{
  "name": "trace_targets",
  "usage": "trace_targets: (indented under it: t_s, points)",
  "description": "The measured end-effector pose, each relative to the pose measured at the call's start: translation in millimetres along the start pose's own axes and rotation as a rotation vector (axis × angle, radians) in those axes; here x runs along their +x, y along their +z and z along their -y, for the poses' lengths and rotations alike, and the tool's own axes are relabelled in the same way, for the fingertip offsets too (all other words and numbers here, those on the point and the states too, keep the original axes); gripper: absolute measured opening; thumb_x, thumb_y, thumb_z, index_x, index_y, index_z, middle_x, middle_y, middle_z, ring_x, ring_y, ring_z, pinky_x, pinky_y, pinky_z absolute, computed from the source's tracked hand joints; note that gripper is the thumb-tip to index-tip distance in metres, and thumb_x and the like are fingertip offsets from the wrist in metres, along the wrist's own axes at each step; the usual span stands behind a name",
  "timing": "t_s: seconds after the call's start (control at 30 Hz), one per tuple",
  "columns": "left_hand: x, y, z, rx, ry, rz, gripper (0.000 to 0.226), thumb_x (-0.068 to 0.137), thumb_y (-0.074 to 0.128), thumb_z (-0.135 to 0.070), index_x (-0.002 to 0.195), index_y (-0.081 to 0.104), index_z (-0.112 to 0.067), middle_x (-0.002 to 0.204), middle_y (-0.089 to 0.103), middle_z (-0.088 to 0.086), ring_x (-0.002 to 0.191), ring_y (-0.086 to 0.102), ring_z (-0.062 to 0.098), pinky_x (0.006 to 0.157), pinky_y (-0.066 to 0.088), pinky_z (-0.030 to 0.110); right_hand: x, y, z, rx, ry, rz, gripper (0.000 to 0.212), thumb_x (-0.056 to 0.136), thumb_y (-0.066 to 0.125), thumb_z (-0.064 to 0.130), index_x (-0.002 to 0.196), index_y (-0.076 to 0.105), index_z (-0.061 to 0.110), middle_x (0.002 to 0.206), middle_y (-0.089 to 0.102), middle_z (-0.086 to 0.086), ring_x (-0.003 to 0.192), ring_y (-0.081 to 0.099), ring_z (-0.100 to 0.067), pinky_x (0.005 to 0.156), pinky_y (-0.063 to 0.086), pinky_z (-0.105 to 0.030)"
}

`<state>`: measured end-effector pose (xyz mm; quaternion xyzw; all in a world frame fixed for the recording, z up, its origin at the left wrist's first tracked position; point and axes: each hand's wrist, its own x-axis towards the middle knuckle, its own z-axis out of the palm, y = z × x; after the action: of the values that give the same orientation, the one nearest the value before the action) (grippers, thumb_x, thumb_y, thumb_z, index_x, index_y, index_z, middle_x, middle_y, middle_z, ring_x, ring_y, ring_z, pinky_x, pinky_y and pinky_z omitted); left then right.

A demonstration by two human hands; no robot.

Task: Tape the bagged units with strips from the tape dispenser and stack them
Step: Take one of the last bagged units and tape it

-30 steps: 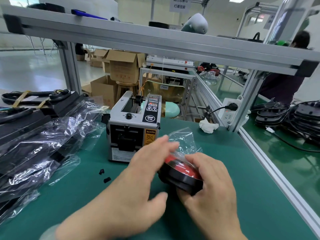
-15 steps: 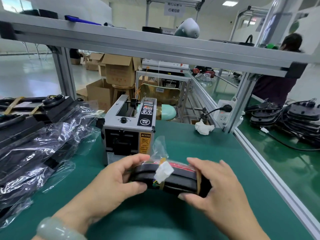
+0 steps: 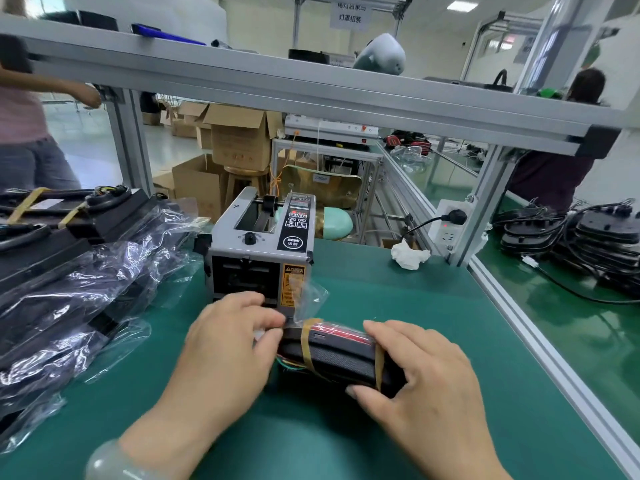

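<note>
Head view: the bagged unit, black with a red top face, lies on its side on the green surface just in front of the tape dispenser. The left hand has its grip closed on the unit's end nearer the dispenser, thumb and fingers pinching there. The right hand grips the far end, fingers curled over the top and thumb tucked under. A tan band wraps the unit inside the clear bag, and the loose bag mouth stands up against the dispenser's front.

The step in hand looks like closing the bag for taping. To do it well, fold that mouth flat and snug against the body, pin it with the right hand, and free the left to draw a strip. Whether a strip waits at the outlet cannot be told. Left of the dispenser lies the pile of bagged units, the likely stacking place.
</note>
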<state>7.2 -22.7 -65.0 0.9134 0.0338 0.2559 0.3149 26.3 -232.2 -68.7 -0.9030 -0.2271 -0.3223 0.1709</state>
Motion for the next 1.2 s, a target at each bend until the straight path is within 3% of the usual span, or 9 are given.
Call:
trace_targets:
  t_s: [0.1, 0.23, 0.33, 0.4, 0.47, 0.6, 0.7, 0.87, 1.2]
  points:
    - [2.6, 8.0, 10.2, 0.077, -0.116, 0.024, 0.025, 0.089, 0.061, -0.027, 0.112, 0.067, -0.030, 0.132, 0.048, -0.006, 0.124, 0.036, 0.017, 0.101, 0.025, 0.022, 0.1, 0.3, 1.0, 0.013, 0.002, 0.003, 0.074, 0.034, 0.091, 0.040, 0.104, 0.073, 0.023, 0.100, 0.069, 0.008, 0.078, 0.066, -0.021, 0.070, 0.049, -0.032]
    - [1.7, 10.9, 10.5, -0.033, -0.141, -0.009, 0.020, 0.087, 0.064, -0.024, 0.078, 0.062, -0.043, 0.091, 0.053, -0.013, 0.087, 0.049, 0.010, 0.067, 0.029, 0.017, 0.5, -3.4, 0.5, 0.087, -0.068, -0.042, 0.060, 0.050, 0.074, 0.035, 0.110, 0.069, 0.027, 0.111, 0.065, 0.015, 0.086, 0.063, -0.020, 0.076, 0.051, -0.035]
    - [11.1, 7.2, 12.7, -0.205, -0.256, 0.001, 0.023, 0.085, 0.065, -0.026, 0.066, 0.063, -0.039, 0.073, 0.065, -0.015, 0.073, 0.056, -0.007, 0.058, 0.034, 0.004, 0.9, -4.0, 0.0, 0.125, -0.086, -0.086, 0.051, 0.050, 0.074, 0.031, 0.101, 0.073, 0.028, 0.105, 0.066, 0.017, 0.081, 0.062, -0.019, 0.076, 0.051, -0.031]
    - [18.8, 2.6, 13.4, -0.417, -0.406, -0.087, 0.019, 0.086, 0.064, -0.025, 0.069, 0.066, -0.034, 0.065, 0.067, -0.017, 0.070, 0.059, -0.007, 0.058, 0.038, 0.006, 0.6, -3.1, 0.5, 0.141, -0.077, -0.098, 0.050, 0.050, 0.074, 0.030, 0.099, 0.074, 0.027, 0.104, 0.067, 0.017, 0.080, 0.062, -0.019, 0.076, 0.052, -0.031]
    - [28.8, -0.5, 15.9, -0.652, -0.624, -0.136, 0.013, 0.089, 0.063, -0.022, 0.077, 0.069, -0.027, 0.068, 0.066, -0.010, 0.067, 0.059, 0.010, 0.059, 0.040, 0.021, 0.1, -2.0, 0.8, 0.141, -0.073, -0.109, 0.049, 0.049, 0.075, 0.030, 0.098, 0.074, 0.027, 0.102, 0.067, 0.016, 0.079, 0.062, -0.019, 0.075, 0.052, -0.032]
    - [43.4, -8.2, 17.9, -0.866, -0.894, -0.076, 0.011, 0.087, 0.067, -0.021, 0.077, 0.064, -0.019, 0.054, 0.059, -0.006, 0.048, 0.049, 0.008, 0.046, 0.036, 0.018, 0.6, -0.5, 1.2, 0.133, -0.072, -0.134, 0.049, 0.048, 0.075, 0.029, 0.097, 0.074, 0.025, 0.100, 0.068, 0.015, 0.077, 0.061, -0.020, 0.071, 0.053, -0.033]
    - [47.5, -12.2, 13.3, -0.962, -0.924, -0.007, 0.009, 0.086, 0.068, -0.020, 0.078, 0.065, -0.016, 0.047, 0.060, -0.008, 0.035, 0.047, 0.001, 0.033, 0.034, 0.012, 0.3, 1.3, 2.1, 0.135, -0.058, -0.148, 0.049, 0.047, 0.074, 0.029, 0.096, 0.074, 0.026, 0.100, 0.068, 0.016, 0.077, 0.061, -0.020, 0.071, 0.052, -0.033]
    - [51.0, -11.6, 8.9, -1.062, -0.997, 0.041, 0.016, 0.089, 0.063, -0.014, 0.073, 0.064, -0.011, 0.046, 0.061, -0.005, 0.030, 0.045, -0.001, 0.033, 0.033, 0.007, -0.7, 2.5, 2.9, 0.139, -0.048, -0.150, 0.048, 0.048, 0.074, 0.028, 0.095, 0.074, 0.026, 0.099, 0.067, 0.017, 0.078, 0.060, -0.019, 0.074, 0.051, -0.033]
    - [62.1, 0.1, 11.2, -1.167, -1.021, -0.086, 0.016, 0.093, 0.059, -0.012, 0.078, 0.060, -0.006, 0.051, 0.064, 0.002, 0.030, 0.050, 0.001, 0.031, 0.036, 0.009, -0.5, 2.4, 4.1, 0.146, -0.039, -0.138, 0.048, 0.049, 0.073, 0.028, 0.097, 0.073, 0.027, 0.099, 0.066, 0.019, 0.077, 0.059, -0.017, 0.076, 0.045, -0.026]
